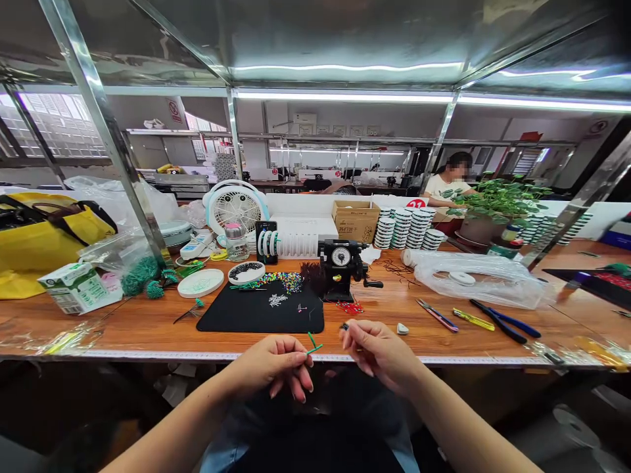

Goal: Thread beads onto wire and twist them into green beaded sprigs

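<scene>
Green wire [312,345], left hand [270,365], black mat [231,316] ahead

Your left hand [269,368] pinches a short green wire [313,347] at its fingertips, with the other fingers curling loosely downward. The wire juts out to the right of the hand, thin and stiff-looking, and forms a small angle; you can't tell from this view whether it is one strand or two. Your right hand [379,355] is near it, pinching a tiny dark piece [344,326], too small to identify, at its fingertips. Your hands face each other without touching, and the wire and dark piece stay apart.
</scene>
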Motion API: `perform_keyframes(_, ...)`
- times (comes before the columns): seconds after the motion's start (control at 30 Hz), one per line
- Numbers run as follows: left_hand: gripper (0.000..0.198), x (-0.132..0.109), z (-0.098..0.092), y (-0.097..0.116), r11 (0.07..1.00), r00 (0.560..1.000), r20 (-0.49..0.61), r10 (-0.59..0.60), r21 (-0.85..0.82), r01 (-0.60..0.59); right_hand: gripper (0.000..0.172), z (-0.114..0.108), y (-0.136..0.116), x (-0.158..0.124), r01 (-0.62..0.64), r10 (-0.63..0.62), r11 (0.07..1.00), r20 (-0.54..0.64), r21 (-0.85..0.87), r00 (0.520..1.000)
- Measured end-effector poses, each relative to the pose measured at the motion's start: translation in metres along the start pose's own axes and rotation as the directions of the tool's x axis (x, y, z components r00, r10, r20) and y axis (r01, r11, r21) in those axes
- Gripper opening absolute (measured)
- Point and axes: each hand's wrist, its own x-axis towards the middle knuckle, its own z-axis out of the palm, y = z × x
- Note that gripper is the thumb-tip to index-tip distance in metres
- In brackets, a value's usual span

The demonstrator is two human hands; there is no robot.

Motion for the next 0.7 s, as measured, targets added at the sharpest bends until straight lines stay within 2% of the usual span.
perform_keyframes(0.07,0.029,0.004,0.003,-0.001,0.998,0.999,0.028,-0.031,-0.056,0.033,0.036,0.001,0.005,0.003,0.082,-0.074,0.983,-0.052,0.164,0.996)
perform_keyframes(0.13,0.027,0.008,0.008,-0.001,0.994,0.997,0.048,-0.057,-0.093,0.061,0.037,0.001,0.008,0.007,0.110,-0.096,0.979,-0.091,0.172,0.991)
perform_keyframes(0.23,0.024,0.011,0.013,0.002,0.990,0.994,0.067,-0.081,-0.106,0.088,0.038,-0.001,0.010,0.012,0.122,-0.137,0.984,-0.112,-0.131,0.984)
perform_keyframes(0.3,0.022,0.013,0.014,0.003,0.991,0.994,0.069,-0.085,-0.097,0.092,0.036,-0.003,0.013,0.015,0.152,-0.187,0.924,-0.066,-0.350,0.980)
perform_keyframes(0.4,0.020,0.016,0.015,0.001,0.994,0.993,0.075,-0.089,-0.050,0.093,0.046,-0.009,0.018,0.020,0.142,-0.138,0.881,0.042,-0.452,0.990)
perform_keyframes(0.5,0.020,0.018,0.017,-0.003,0.995,0.990,0.107,-0.095,0.000,0.095,0.051,-0.015,0.022,0.022,0.072,-0.060,0.924,0.045,-0.376,0.997)
perform_keyframes(0.7,0.026,0.017,0.021,-0.006,0.994,0.988,0.110,-0.104,-0.004,0.105,0.052,-0.025,0.029,0.024,0.077,-0.091,0.985,-0.090,-0.153,0.992)
